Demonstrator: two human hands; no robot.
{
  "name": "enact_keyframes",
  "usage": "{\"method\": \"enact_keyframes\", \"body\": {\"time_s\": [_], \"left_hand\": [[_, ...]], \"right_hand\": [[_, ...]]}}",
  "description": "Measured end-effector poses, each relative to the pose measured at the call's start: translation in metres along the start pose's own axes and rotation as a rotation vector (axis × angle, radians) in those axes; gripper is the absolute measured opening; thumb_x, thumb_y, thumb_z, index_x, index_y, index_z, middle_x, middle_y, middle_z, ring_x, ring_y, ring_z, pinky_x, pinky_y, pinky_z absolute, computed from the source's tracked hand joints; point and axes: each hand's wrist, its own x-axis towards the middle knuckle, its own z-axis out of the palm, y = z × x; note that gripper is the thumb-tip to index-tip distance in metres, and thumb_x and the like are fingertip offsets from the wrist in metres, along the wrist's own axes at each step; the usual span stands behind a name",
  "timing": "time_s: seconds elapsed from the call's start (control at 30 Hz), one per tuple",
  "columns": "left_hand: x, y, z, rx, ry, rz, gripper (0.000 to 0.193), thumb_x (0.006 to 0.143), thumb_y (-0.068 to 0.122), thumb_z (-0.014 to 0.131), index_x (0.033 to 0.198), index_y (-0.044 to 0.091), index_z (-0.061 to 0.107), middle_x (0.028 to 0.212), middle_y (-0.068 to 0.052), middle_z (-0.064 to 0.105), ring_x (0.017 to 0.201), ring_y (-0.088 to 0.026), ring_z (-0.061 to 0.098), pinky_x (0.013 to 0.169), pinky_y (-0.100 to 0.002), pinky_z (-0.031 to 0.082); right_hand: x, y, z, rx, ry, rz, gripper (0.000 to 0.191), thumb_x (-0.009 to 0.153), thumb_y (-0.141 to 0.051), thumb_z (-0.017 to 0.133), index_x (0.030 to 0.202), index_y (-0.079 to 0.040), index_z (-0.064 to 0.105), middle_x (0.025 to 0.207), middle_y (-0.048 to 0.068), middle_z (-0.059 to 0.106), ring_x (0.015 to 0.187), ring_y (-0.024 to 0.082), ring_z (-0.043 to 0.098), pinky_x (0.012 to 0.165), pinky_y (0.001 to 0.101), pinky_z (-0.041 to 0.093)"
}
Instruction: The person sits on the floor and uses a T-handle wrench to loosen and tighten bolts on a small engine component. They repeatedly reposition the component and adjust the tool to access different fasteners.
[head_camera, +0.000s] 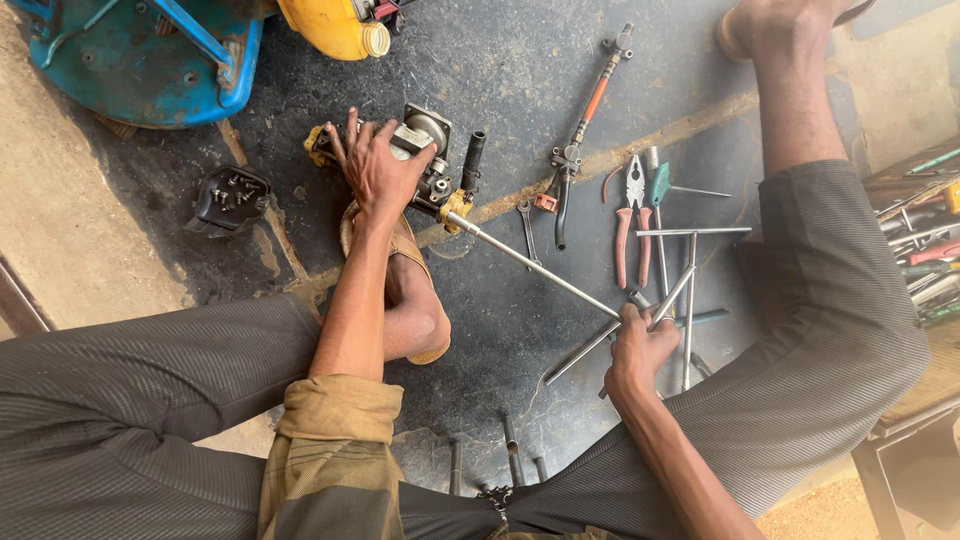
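Observation:
My left hand (376, 172) presses down on a small metal engine part, a carburetor (428, 160) with brass fittings, lying on the dark ground. My right hand (640, 347) grips the crossbar of a long T-handle wrench (530, 265). Its shaft runs up and left to the brass fitting on the carburetor. My sandalled foot (412, 300) rests just below the part.
Red-handled pliers (630, 215), a screwdriver (655, 190), an orange-handled tool (585, 125) and loose rods (690, 232) lie at the right. A black tray of screws (230, 197) sits at left. A blue stool (150, 60) and a yellow container (335, 25) stand at top. A tool box (925, 240) is at the right edge.

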Motion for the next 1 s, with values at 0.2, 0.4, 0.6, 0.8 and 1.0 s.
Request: {"method": "enact_keyframes", "body": {"time_s": [0.2,0.4,0.6,0.8,1.0], "left_hand": [[0.002,-0.011,0.012,-0.015,0.006,0.018,0.078,0.070,0.061,0.087,0.122,0.005,0.072,0.134,-0.021,0.063,0.147,-0.031,0.036,0.122,-0.056,-0.008],[0.010,-0.014,0.013,-0.025,0.067,0.054,0.079,0.073,0.064,0.088,0.120,0.003,0.072,0.136,-0.025,0.060,0.142,-0.034,0.036,0.118,-0.057,-0.008],[0.009,-0.006,0.005,-0.056,0.058,0.031,0.077,0.073,0.061,0.087,0.121,0.002,0.072,0.130,-0.021,0.065,0.144,-0.033,0.038,0.122,-0.056,-0.006],[0.008,-0.003,-0.002,-0.020,0.030,0.113,0.073,0.073,0.057,0.088,0.119,0.002,0.074,0.129,-0.022,0.066,0.146,-0.033,0.038,0.124,-0.054,-0.005],[0.009,-0.005,-0.003,-0.051,-0.035,0.054,0.074,0.070,0.056,0.088,0.119,0.003,0.073,0.133,-0.021,0.064,0.145,-0.032,0.037,0.123,-0.054,-0.005]], "right_hand": [[0.001,0.005,-0.002,0.016,-0.038,-0.071,0.023,0.083,-0.003,0.061,0.071,-0.012,0.044,0.055,-0.001,0.043,0.038,0.008,0.037,0.032,0.0275,0.030],[0.005,0.003,-0.004,0.057,-0.115,-0.267,0.029,0.089,-0.006,0.062,0.070,-0.012,0.041,0.057,-0.003,0.042,0.042,0.007,0.035,0.036,0.0255,0.028],[0.001,-0.011,-0.009,0.082,-0.257,-0.365,0.028,0.093,-0.008,0.062,0.074,-0.013,0.042,0.058,-0.003,0.047,0.046,0.006,0.040,0.039,0.0235,0.030],[0.029,-0.051,-0.024,-0.132,-0.795,0.115,0.014,0.089,-0.013,0.067,0.101,-0.007,0.062,0.053,-0.005,0.040,0.040,0.006,0.032,0.035,0.0256,0.024],[0.028,-0.057,-0.026,-0.430,-0.987,0.138,0.045,0.093,-0.029,0.066,0.129,-0.004,0.066,0.048,-0.002,0.043,0.037,0.010,0.038,0.035,0.0304,0.030]]}}
